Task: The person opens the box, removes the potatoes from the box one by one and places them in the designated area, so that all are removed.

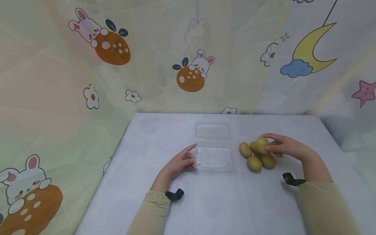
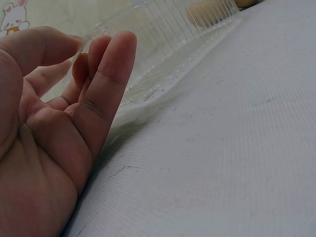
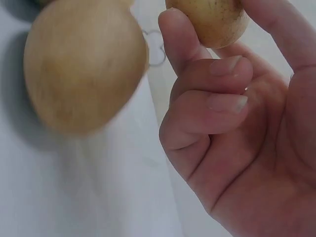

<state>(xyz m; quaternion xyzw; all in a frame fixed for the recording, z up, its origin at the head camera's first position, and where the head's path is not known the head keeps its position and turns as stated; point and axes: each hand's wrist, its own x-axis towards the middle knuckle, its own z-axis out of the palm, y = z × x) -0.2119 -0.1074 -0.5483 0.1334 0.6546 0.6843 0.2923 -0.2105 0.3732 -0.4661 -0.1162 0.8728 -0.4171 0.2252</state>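
Note:
An open clear plastic clamshell box [image 1: 213, 159] lies on the table, its lid [image 1: 212, 130] folded back away from me. My left hand [image 1: 182, 163] is at the box's left side; in the left wrist view, thumb and fingers [image 2: 114, 74] pinch the thin rim of the clear plastic [image 2: 163, 37]. On the right, my right hand [image 1: 283, 146] holds a potato [image 1: 262, 145] between thumb and forefinger, over a small group of potatoes. The right wrist view shows this held potato [image 3: 210, 22] at the fingertips, the other fingers curled in. A nearer potato [image 3: 84, 69] fills its left side.
Several other potatoes, one at the left [image 1: 245, 149] and one in front [image 1: 254, 164], lie between the box and my right hand. A white cloth covers the table [image 1: 217, 202]. A printed curtain [image 1: 152, 58] hangs behind it and at the sides.

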